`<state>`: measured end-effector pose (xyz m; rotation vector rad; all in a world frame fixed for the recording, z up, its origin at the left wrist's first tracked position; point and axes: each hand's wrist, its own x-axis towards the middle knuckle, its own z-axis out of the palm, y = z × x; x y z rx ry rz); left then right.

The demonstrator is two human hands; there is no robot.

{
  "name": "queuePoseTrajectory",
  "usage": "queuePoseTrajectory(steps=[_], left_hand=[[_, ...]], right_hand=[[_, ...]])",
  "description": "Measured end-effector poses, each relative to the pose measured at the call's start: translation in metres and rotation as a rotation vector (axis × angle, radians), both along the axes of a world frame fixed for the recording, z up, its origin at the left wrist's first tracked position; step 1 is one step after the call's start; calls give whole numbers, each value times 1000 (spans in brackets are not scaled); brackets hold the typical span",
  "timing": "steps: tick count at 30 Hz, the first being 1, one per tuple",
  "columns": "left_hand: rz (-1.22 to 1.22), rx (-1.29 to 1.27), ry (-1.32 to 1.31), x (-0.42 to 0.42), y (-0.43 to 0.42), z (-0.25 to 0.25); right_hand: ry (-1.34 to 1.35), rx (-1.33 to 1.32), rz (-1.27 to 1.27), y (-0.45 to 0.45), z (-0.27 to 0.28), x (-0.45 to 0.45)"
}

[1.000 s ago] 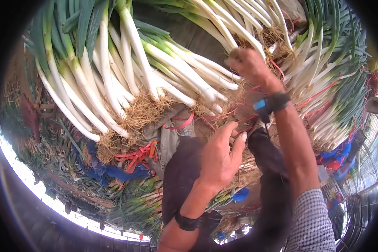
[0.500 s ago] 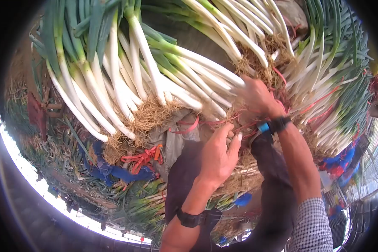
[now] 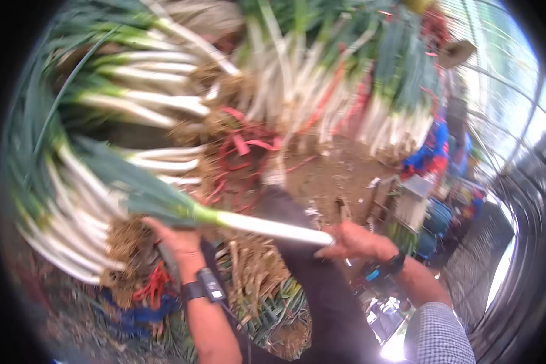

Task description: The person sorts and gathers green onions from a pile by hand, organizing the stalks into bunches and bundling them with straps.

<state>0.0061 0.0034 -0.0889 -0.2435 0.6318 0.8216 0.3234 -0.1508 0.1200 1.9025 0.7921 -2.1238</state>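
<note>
Mid-frame, the leek slants down rightward; right hand pinches its white end, left hand under its leaves, grip unclear.

A brown earth floor lies before a translucent, ribbed wall bright with daylight.

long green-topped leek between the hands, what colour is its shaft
Leek shaft: white, best seen in the head view.

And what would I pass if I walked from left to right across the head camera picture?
White leek stalks at lower left → left hand → tangled red ties near the middle → right hand → checked sleeve.
</note>
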Motion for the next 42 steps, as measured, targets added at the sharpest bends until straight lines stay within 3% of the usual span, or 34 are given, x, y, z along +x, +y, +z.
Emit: queuePoseTrajectory(steps=[1,3,7,9,10,12,14,15,16,19,21,22,23,24,25,26,27,29,31,33,39,42], left_hand=[[74,-132,161,10,4,-5],[-28,-170,321,48,4,21],[-283,-376,173,152,-20,77],[-555,-261,66,240,-22,145],[-721,-93,-54,276,-29,160],[-974,361,-230,354,-33,202],[-945,651,-161,408,-70,226],[-869,871,50,418,-96,222],[-791,1081,284,418,-121,210],[-1113,768,273,352,-141,167],[-1218,583,436,271,-135,126],[-1240,465,529,231,-134,111],[-1214,598,793,188,-145,81],[-1270,505,1023,156,-130,81],[-1156,292,1085,123,-131,73],[-1147,373,1207,96,-118,80],[-1133,274,1179,79,-108,84],[-1135,309,1149,54,-101,88],[-1173,319,1042,47,-79,101],[-1158,284,973,37,-64,107],[-1014,153,1044,-12,-39,80],[-979,100,1066,-23,-27,75]], right_hand=[[7,118,-72,-42,8,5],[-70,-74,-134,-93,29,15],[-286,-79,-419,-227,23,2],[-363,-95,-668,-264,25,-14],[-354,-60,-925,-274,29,-18],[-460,-26,-1078,-267,36,-7],[-627,3,-1150,-286,24,16],[-654,81,-1300,-250,37,41],[-721,104,-1210,-253,28,69],[-1077,11,-579,-252,-9,162],[-1061,169,-660,-301,-51,214],[-1167,139,-519,-334,-85,238],[-1010,16,-664,-296,-85,231],[-877,39,-757,-265,-101,207],[-757,61,-840,-231,-109,186],[-674,136,-744,-210,-126,157],[-581,202,-648,-184,-147,126],[-374,111,-553,-95,-168,44],[-219,326,-278,0,-170,-31],[-89,562,-222,46,-206,-84],[-411,982,-13,170,-305,-180],[-492,957,185,186,-325,-221]])
